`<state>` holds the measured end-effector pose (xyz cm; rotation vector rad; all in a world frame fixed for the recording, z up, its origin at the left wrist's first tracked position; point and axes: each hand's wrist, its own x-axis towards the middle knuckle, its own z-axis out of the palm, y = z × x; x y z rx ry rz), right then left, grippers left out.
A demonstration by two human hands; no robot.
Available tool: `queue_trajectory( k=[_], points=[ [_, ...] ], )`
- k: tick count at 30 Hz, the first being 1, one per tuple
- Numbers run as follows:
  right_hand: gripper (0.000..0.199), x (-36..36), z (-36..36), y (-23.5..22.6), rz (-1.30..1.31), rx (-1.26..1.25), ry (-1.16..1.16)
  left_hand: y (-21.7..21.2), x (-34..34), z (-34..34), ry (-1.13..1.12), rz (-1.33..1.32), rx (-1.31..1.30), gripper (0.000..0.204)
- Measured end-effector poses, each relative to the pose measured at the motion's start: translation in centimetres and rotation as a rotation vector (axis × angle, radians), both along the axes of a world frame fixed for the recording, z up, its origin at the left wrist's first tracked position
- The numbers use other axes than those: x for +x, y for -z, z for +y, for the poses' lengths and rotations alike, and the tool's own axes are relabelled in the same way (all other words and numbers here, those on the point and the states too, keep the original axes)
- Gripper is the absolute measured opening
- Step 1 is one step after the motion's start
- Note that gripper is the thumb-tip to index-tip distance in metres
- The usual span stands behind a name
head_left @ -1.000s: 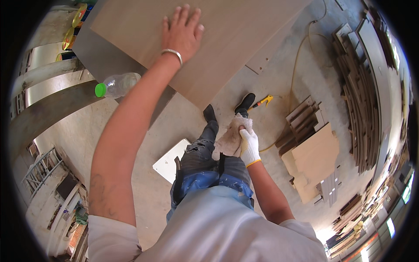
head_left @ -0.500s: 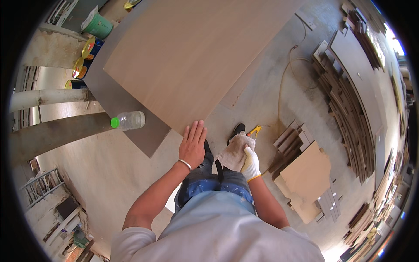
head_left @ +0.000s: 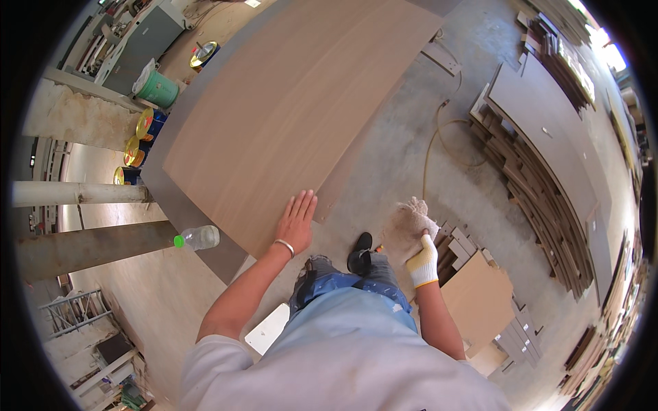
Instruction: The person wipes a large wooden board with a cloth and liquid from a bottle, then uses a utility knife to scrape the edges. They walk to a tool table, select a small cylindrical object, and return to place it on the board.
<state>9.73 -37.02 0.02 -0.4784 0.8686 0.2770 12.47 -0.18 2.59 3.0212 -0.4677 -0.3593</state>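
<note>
Still flat on one veneer sheet, left hand lies open; gloved right hand grips one rag.

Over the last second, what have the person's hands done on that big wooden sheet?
The bare left hand slid from the far part of the veneer sheet back to its near edge, palm flat. The gloved right hand kept gripping the crumpled rag off the sheet. The plastic bottle stayed on the grey board.
</note>
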Motion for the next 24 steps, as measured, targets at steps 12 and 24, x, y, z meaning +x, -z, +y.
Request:
queue_trajectory(
  k=[12, 24],
  points=[
    [0.052, 7.2, -6.3, 0.4, -0.075, 0.049, 0.019, 2.1, 18.9, -7.9, -0.017, -0.037, -0.054, 0.079],
    [0.053, 22.1, -8.7, -0.8, 0.012, 0.079, 0.074, 0.8, 28.8, -12.1, 0.071, 0.065, -0.163, 0.084]
  ],
)
